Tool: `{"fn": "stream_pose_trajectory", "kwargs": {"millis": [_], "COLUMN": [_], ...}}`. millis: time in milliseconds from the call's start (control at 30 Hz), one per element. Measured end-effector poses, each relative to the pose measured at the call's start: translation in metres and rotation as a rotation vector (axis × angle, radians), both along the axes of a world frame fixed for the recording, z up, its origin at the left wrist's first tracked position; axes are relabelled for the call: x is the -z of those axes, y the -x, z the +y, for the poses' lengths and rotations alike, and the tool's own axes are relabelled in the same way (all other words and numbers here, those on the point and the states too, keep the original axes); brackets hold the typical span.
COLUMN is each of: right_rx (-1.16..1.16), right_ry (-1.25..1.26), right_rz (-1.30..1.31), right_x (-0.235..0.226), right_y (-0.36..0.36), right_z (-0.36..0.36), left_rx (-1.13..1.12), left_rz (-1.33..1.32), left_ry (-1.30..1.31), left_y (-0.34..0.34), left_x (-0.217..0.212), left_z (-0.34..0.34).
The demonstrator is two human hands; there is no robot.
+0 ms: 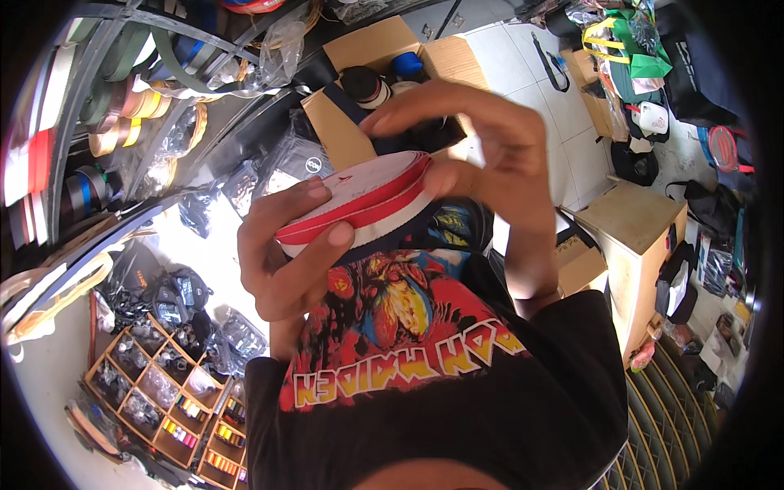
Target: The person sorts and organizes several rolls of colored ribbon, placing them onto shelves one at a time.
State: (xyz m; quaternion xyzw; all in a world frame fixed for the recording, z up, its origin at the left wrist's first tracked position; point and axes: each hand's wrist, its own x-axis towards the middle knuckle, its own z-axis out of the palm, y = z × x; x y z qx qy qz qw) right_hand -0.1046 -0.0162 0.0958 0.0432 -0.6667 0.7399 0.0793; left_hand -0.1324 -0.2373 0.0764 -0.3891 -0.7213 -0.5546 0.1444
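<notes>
A flat roll of striped webbing (371, 208), red, white and dark navy around its edge, is held up in front of my chest. My left hand (282, 249) grips its left side, thumb and fingers closed on the rim and the pale upper face. My right hand (490, 155), slightly blurred, arches over the roll's right end. Its thumb tip is at the rim, and the other fingers are spread above the roll, apart from it. Whether the right thumb presses on the webbing I cannot tell.
Beyond the roll stands an open cardboard box (371, 45) with dark rolls inside. Shelves of webbing rolls (131, 114) line the left. A wooden compartment rack (155, 388) with thread spools is at lower left. A wooden cabinet (633, 216) stands right, near bags (641, 61).
</notes>
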Motion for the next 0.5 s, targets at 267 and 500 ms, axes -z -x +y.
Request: {"fn": "stream_pose_trajectory", "kwargs": {"millis": [267,500], "right_rx": [0.003,0.0], "right_ry": [-0.103,-0.111], "right_rz": [0.331,0.539], "right_x": [0.013,0.013], "right_y": [0.004,0.01], "right_z": [-0.029,-0.035], "left_rx": [-0.052,0.051], "left_rz": [-0.016,-0.041], "left_ry": [0.023,-0.043], "left_y": [-0.001,0.0], "left_x": [-0.002,0.009], "left_z": [-0.002,-0.015]}}
